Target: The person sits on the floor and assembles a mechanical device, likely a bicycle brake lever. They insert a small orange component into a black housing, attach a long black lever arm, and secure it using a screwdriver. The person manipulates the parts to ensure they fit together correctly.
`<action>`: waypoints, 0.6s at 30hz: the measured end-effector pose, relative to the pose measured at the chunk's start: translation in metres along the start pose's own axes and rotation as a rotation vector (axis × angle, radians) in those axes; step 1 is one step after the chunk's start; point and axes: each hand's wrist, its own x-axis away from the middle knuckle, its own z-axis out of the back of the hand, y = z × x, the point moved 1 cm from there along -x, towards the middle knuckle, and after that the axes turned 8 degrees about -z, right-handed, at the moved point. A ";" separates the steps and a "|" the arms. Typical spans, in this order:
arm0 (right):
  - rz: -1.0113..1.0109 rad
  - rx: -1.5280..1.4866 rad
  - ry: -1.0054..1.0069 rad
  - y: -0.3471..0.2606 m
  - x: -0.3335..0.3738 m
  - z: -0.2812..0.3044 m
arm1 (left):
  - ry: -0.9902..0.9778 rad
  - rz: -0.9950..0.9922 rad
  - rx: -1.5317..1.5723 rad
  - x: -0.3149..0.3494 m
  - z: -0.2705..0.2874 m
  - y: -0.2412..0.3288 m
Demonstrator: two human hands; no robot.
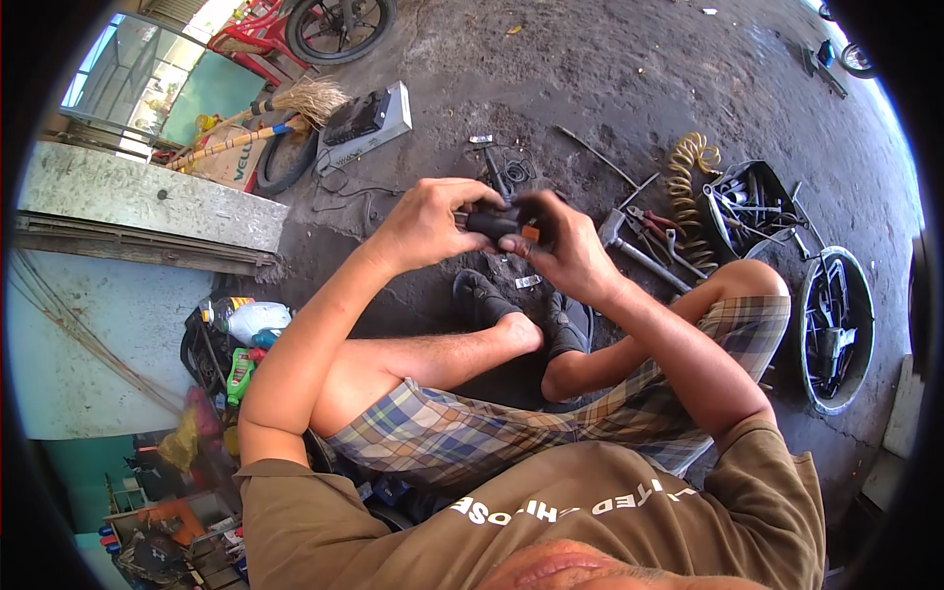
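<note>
So the thing being worked on is a small black part with an orange bit (506, 225), held up in the air between both hands, above the person's crossed ankles and black shoes (479, 295). The left hand (425, 224) has its grip closed around the left end of it, fingers curled over the top, and the right hand (562, 252) is closed on the right end, pinching near the orange bit with the fingertips. I can't tell exactly what the part is, it's mostly hidden by fingers. If you ask me, the way to do this well is to keep the left hand as the steady anchor and let the right fingertips do the fine work, elbows braced on the knees like they are now, so nothing tiny drops onto that dirty concrete floor (590, 79). Just beyond the hands on the floor there's a tangle of black wire (513, 169), and to the right a hammer (634, 251) and some pliers with red handles (654, 223), all in easy reach. Further right is a coiled yellow air hose (688, 167), a black tray of wrenches (752, 202) and a round tub of tools (836, 329). Far left there's a grey box-shaped unit (369, 120), a broom (285, 108) and a tyre (285, 162). Near left, a white bottle (256, 320) sits beside the person's leg.
</note>
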 end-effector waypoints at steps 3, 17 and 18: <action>-0.176 -0.018 -0.089 0.005 -0.002 -0.001 | -0.007 0.011 -0.018 -0.004 0.004 0.007; -0.659 -1.157 -0.285 0.024 -0.003 -0.007 | 0.336 0.421 0.875 0.006 -0.008 -0.029; -0.657 -1.180 -0.297 0.024 -0.003 -0.007 | 0.353 0.427 0.910 0.004 -0.010 -0.027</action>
